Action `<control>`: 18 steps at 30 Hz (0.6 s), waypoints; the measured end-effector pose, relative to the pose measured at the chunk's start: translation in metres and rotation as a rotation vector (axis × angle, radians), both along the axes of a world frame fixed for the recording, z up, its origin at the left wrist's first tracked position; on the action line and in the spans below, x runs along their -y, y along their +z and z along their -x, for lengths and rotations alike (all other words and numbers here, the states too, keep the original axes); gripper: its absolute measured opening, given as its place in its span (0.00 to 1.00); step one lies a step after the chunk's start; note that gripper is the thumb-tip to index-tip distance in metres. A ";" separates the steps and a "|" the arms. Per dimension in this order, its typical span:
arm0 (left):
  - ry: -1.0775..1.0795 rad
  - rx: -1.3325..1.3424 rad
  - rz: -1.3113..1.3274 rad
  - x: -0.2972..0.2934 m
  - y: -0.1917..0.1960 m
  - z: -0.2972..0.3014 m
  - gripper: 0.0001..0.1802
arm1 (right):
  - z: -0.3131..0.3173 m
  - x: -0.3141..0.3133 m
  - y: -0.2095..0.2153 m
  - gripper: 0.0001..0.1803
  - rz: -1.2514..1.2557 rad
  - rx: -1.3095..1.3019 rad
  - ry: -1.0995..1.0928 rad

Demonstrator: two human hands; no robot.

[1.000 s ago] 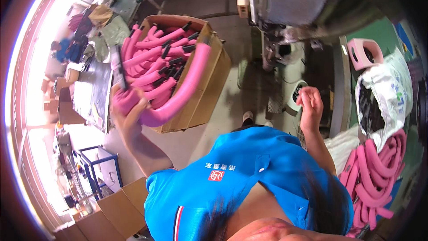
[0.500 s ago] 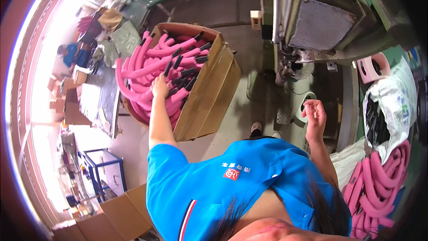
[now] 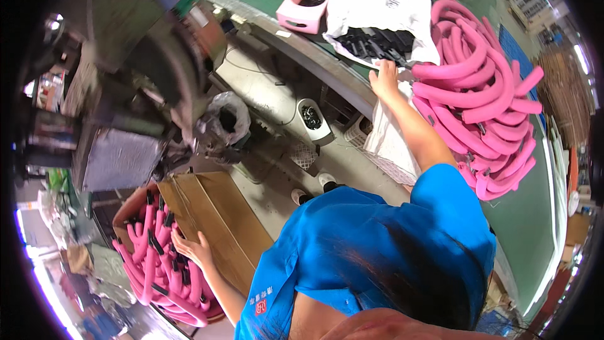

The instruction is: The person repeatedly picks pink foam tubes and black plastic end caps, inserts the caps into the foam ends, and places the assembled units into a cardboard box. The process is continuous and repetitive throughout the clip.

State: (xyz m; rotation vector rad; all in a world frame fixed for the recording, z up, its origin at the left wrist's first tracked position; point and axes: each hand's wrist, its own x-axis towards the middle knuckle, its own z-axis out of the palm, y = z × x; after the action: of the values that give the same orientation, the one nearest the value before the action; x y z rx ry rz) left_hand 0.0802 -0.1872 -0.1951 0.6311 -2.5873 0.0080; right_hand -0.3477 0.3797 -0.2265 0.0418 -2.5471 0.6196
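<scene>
My left hand (image 3: 194, 252) is open, fingers stretched and thumb apart, beside the cardboard box (image 3: 217, 230) at the lower left. Pink foam tubes (image 3: 151, 271) with black end pieces fill that box. At the upper right, my right hand (image 3: 385, 80) reaches to the mouth of a white woven bag (image 3: 377, 0). Black plastic pieces (image 3: 377, 43) show in the bag's opening, right by the fingertips. The right thumb stands apart from the fingers, and I see nothing held in that hand.
A large heap of pink foam tubes (image 3: 478, 88) lies on the green table (image 3: 528, 233) to the right. A pink bin (image 3: 307, 6) stands beside the bag. Machinery (image 3: 119, 157) fills the left, and a pale container (image 3: 313, 119) with black pieces stands below the table.
The view has swung to the right. My left hand has come off the foam tubes and out of the box's middle; my right hand has stretched out to the white bag.
</scene>
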 end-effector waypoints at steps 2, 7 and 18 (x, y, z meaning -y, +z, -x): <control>-0.043 0.083 -0.085 -0.034 0.013 0.002 0.48 | 0.012 -0.028 0.007 0.18 -0.307 0.036 -0.114; -0.060 0.249 -0.277 -0.088 0.031 -0.001 0.48 | 0.013 -0.090 0.040 0.17 -0.819 0.273 -0.415; -0.717 0.345 -0.631 -0.212 0.058 0.164 0.38 | -0.007 -0.110 0.210 0.25 -0.342 -0.278 -0.279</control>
State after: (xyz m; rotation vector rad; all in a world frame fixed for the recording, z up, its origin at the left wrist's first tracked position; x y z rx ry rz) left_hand -0.0841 0.0250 -0.1367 -0.1649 -2.9982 -1.0356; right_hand -0.3408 0.4897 -0.0167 -0.1001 -2.3020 0.0617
